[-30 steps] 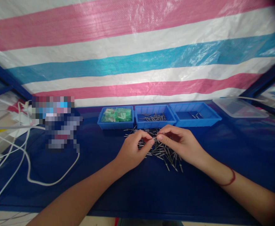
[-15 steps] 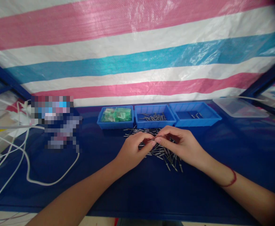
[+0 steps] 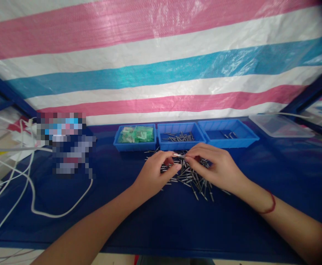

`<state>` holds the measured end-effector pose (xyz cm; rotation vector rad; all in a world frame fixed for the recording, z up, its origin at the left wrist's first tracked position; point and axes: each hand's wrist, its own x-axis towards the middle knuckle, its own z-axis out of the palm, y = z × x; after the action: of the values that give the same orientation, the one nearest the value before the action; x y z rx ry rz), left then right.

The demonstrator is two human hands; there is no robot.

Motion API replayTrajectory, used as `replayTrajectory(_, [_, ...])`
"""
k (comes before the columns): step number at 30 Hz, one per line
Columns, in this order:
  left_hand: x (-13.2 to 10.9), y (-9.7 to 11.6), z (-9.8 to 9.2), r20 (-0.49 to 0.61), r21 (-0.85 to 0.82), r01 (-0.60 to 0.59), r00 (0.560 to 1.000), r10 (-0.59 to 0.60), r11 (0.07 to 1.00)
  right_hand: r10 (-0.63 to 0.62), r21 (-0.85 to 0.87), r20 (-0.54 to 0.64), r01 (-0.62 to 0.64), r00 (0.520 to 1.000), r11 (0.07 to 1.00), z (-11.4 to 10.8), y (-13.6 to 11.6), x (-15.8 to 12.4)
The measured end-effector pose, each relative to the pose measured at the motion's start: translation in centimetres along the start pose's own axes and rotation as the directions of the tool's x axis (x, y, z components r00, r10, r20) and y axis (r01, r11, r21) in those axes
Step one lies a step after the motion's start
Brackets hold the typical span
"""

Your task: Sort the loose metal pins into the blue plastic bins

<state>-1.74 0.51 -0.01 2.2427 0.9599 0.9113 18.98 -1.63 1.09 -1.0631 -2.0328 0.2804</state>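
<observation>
Between the thumb and fingertips of my right hand (image 3: pixel 218 167) is a pinched blind rivet (image 3: pixel 179 156), its bright metal end pointing left. My left hand (image 3: pixel 153 172) is at its left, thumb and index finger parted; the index fingertip is close to the rivet's end, and I cannot tell whether they touch. Under both hands spreads a loose pile of blind rivets (image 3: pixel 190 179), partly covered by my fingers. Just behind the pile, the middle blue bin (image 3: pixel 181 146) contains several rivets.
The left blue bin (image 3: pixel 135 147) holds green-and-clear bags with small parts. A few rivets lie in the right blue bin (image 3: pixel 232 143). A clear plastic lid (image 3: pixel 283 127) rests at the back right. White cables (image 3: pixel 58 215) and a pixelated area occupy the table's left side.
My left thumb has dropped away from the index finger, parting the earlier pinch. The rivet in my right hand now shows more plainly, slightly higher.
</observation>
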Motion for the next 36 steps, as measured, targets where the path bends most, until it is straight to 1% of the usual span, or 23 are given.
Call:
replayTrajectory(1, [0.0, 0.0, -0.2, 0.027, 0.047, -0.026, 0.999, 0.024, 0.999, 0.008, -0.055, -0.038, -0.011, 0.999, 0.998, -0.5, 0.4, 0.1])
replayTrajectory(3, [-0.1, 0.0, -0.5, 0.123, 0.155, -0.105, 0.989, 0.086, 0.982, 0.04, -0.187, -0.147, -0.068, 0.988, 0.98, -1.6, 1.6, 0.4])
replayTrajectory(5, [-0.2, 0.0, -0.8, 0.246, 0.244, -0.2, 0.959, 0.139, 0.949, 0.077, -0.313, -0.267, -0.162, 0.96, 0.936, -2.7, 3.1, 0.5])
replayTrajectory(7, [-0.3, 0.0, -0.9, 0.341, 0.293, -0.278, 0.924, 0.172, 0.915, 0.125, -0.416, -0.341, -0.269, 0.932, 0.869, -3.7, 4.6, 0.5])
replayTrajectory(9, [-0.4, -0.2, -0.8, 0.392, 0.311, -0.32, 0.901, 0.186, 0.895, 0.164, -0.485, -0.367, -0.339, 0.916, 0.806, -4.3, 6.0, 0.4])
replayTrajectory(11, [-0.5, -0.3, -0.6, 0.422, 0.314, -0.335, 0.888, 0.186, 0.888, 0.185, -0.516, -0.366, -0.365, 0.912, 0.775, -4.5, 7.0, 0.3])
replayTrajectory(14, [-0.5, -0.5, -0.4, 0.446, 0.312, -0.336, 0.878, 0.175, 0.889, 0.172, -0.527, -0.359, -0.352, 0.917, 0.773, -4.2, 7.6, 0.3])
replayTrajectory(18, [-0.5, -0.6, -0.1, 0.432, 0.325, -0.319, 0.888, 0.16, 0.89, 0.128, -0.524, -0.367, -0.318, 0.922, 0.79, -3.4, 6.8, 0.4])
replayTrajectory(20, [-0.4, -0.5, 0.0, 0.417, 0.342, -0.318, 0.895, 0.16, 0.884, 0.11, -0.511, -0.329, -0.275, 0.938, 0.815, -2.9, 5.9, 0.4])
replayTrajectory(22, [-0.4, -0.4, 0.1, 0.406, 0.367, -0.32, 0.9, 0.159, 0.874, 0.086, -0.474, -0.265, -0.207, 0.96, 0.856, -2.2, 4.9, 0.4])
replayTrajectory(26, [-0.4, -0.3, 0.3, 0.384, 0.411, -0.314, 0.911, 0.15, 0.856, 0.034, -0.323, -0.062, -0.053, 0.997, 0.945, -0.7, 2.4, 0.3])
replayTrajectory(28, [-0.4, -0.3, 0.3, 0.372, 0.408, -0.299, 0.917, 0.142, 0.863, -0.008, -0.234, 0.081, 0.027, 0.997, 0.972, -0.3, 1.2, 0.2])
replayTrajectory(30, [-0.4, -0.3, 0.3, 0.346, 0.384, -0.27, 0.929, 0.133, 0.883, -0.06, -0.165, 0.214, 0.097, 0.975, 0.982, 0.0, 0.2, 0.1])
replayTrajectory(31, [-0.3, -0.3, 0.3, 0.326, 0.367, -0.251, 0.936, 0.129, 0.896, -0.081, -0.141, 0.261, 0.122, 0.962, 0.982, 0.2, -0.1, 0.0])
replayTrajectory(33, [-0.3, -0.4, 0.3, 0.275, 0.333, -0.213, 0.954, 0.121, 0.919, -0.102, -0.11, 0.304, 0.141, 0.947, 0.984, 0.4, -0.5, -0.1])
replayTrajectory(36, [-0.2, -0.6, 0.3, 0.207, 0.28, -0.159, 0.973, 0.102, 0.947, -0.106, -0.061, 0.286, 0.128, 0.952, 0.99, 0.8, -0.4, -0.2])
